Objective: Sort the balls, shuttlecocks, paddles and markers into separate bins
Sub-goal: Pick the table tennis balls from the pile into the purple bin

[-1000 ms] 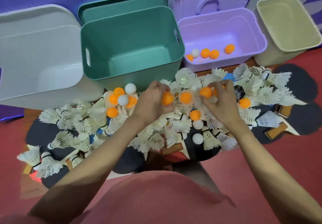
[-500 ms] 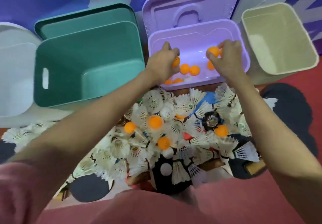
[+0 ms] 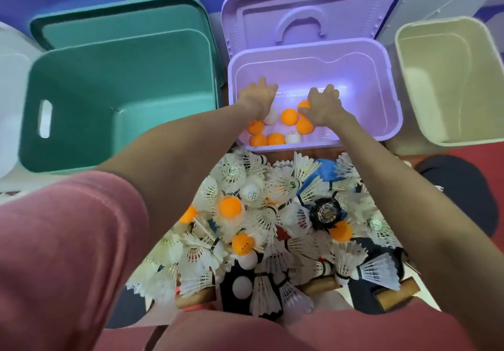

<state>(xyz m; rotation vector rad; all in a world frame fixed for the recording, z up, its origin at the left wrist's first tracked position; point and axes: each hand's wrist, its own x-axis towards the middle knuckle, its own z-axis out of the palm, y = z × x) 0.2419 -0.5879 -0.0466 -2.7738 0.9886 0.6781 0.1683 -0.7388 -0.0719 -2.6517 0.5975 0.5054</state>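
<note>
We find the green bin (image 3: 120,99) largest, standing at left with nothing visible inside. Beside it on the right stands the purple bin (image 3: 381,83), its lid (image 3: 308,9) propped behind, and further right the cream bin (image 3: 447,77). A white bin (image 3: 11,110) shows partly at the far left edge.

Nearer the person we see the mixed heap: white shuttlecocks (image 3: 272,230) piled thickly, with dark paddles (image 3: 461,195) lying under and around them, wooden handles showing at the near edge. Loose orange balls (image 3: 231,206) and a few white ones sit among the feathers. We cannot make out markers.

Both arms reach into the purple bin. The left hand (image 3: 257,96) is palm down with fingers spread and relaxed, holding nothing we can see. The right hand (image 3: 323,102) is likewise spread and loose; an orange ball lies touching its thumb side, though we see no grip on it. The sorted balls (image 3: 289,117), mostly orange with two white, lie on the bin floor below the hands.
</note>
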